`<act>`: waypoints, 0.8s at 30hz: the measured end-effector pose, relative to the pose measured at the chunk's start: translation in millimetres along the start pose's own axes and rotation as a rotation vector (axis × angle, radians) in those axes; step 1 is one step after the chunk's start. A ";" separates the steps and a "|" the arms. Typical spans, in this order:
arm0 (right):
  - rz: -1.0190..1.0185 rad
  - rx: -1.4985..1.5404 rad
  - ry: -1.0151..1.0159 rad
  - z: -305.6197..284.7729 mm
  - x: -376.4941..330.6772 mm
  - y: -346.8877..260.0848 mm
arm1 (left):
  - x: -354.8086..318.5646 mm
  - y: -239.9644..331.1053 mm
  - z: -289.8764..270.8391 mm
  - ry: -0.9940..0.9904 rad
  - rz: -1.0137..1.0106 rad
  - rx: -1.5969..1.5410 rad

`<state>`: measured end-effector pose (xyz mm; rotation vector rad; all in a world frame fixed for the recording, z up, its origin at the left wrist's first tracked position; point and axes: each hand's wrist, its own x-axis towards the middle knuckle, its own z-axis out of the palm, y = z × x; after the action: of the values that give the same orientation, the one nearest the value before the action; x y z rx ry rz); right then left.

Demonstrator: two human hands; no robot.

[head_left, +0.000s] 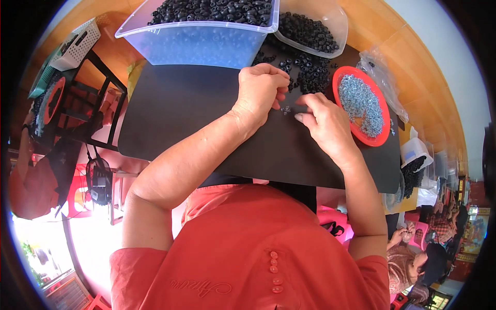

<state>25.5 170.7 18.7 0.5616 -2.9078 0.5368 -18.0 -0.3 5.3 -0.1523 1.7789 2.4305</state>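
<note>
Left hand rests curled on the black tabletop, fingertips pinched on small metal parts. Right hand lies just beside them, fingers together and flat. Farther right: red tray of silver screws.

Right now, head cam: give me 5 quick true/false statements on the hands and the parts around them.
1. Both hands work over a black mat. True.
2. The red dish holds black parts. False: it holds small silvery metal pieces.
3. The left hand is curled, its fingers bunched beside the loose pile of black parts. True.
4. The right hand rests inside the clear blue tub. False: it lies on the mat, next to the red dish.
5. The blue tub is empty. False: it is heaped with small black parts.
</note>
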 end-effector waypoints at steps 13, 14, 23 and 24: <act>-0.109 0.410 0.213 1.6 9.8 6.0 | -2.6 -1.6 0.3 -0.185 -0.113 0.016; -0.106 0.412 0.222 -1.4 8.7 5.6 | -3.3 -2.1 1.1 -0.191 -0.111 0.024; -0.032 0.598 0.399 4.5 2.4 24.6 | -0.1 -3.2 3.4 -0.230 -0.161 -0.013; -0.005 0.614 0.395 0.6 1.3 27.3 | 0.2 -2.5 4.5 -0.226 -0.114 0.053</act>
<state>13.8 193.7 9.7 0.4538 -2.3409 1.3796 -17.8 4.7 4.2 0.0245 1.6854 2.2210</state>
